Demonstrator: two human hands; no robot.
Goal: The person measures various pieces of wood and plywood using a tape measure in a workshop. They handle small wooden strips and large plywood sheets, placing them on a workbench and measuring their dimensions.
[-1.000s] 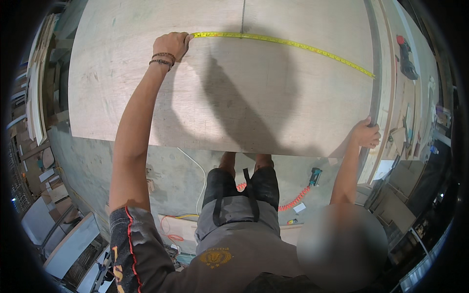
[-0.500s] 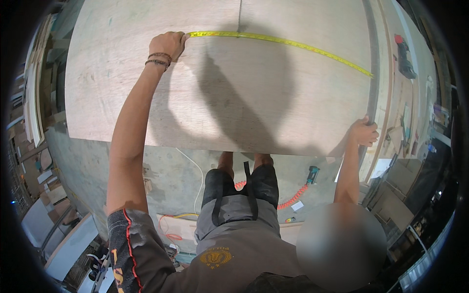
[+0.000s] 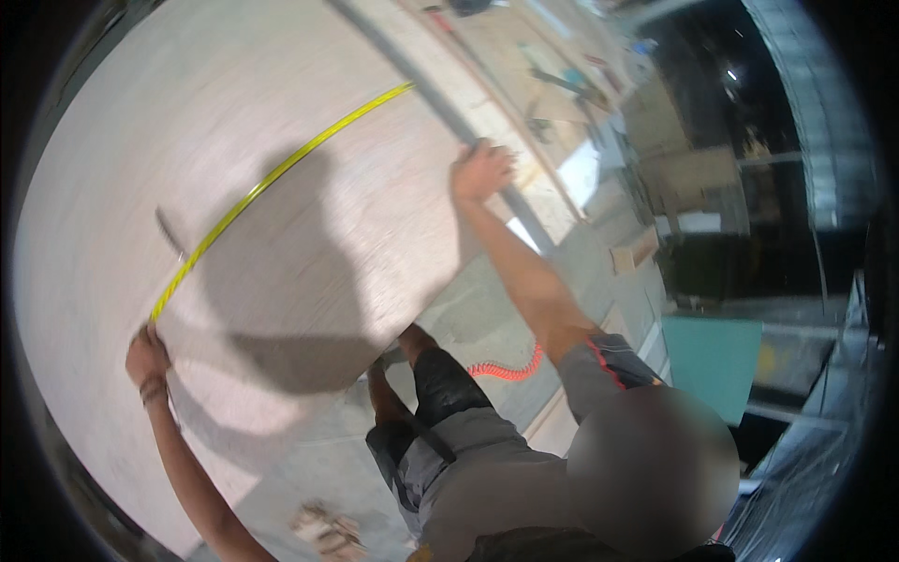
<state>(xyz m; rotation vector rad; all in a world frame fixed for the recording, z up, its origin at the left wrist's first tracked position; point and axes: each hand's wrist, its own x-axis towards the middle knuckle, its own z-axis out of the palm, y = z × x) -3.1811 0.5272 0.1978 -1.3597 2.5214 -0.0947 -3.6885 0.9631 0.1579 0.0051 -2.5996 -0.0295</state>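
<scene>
- Directions are read with twelve o'clock at the upper edge of the head view.
- Yellow tape measure (image 3: pixel 272 176): laid out across a large pale wood panel (image 3: pixel 103 178), blade extended. Its long axis runs from about seven o'clock to about one, bowed in this wide lens.
- Left hand (image 3: pixel 147 356): fingers closed on the tape's near end. From this hand the blade leads off between one and two o'clock.
- Right hand (image 3: pixel 484 171): fingers bent over a grey strip (image 3: pixel 403 66) along the panel's edge, which runs from between ten and eleven o'clock to between four and five. Motion blur prevents telling whether this hand grips the strip or only rests on it.
- Governing relation: the tape's far end lies right at the strip's inner edge, at about eleven o'clock from the right hand and apart from it. The left hand is the one in contact with the tape; the right is nearer its far end.
- Surroundings: a red coiled hose (image 3: pixel 506 373) lies on the floor (image 3: pixel 309 468), between five and six o'clock from the right hand.
</scene>
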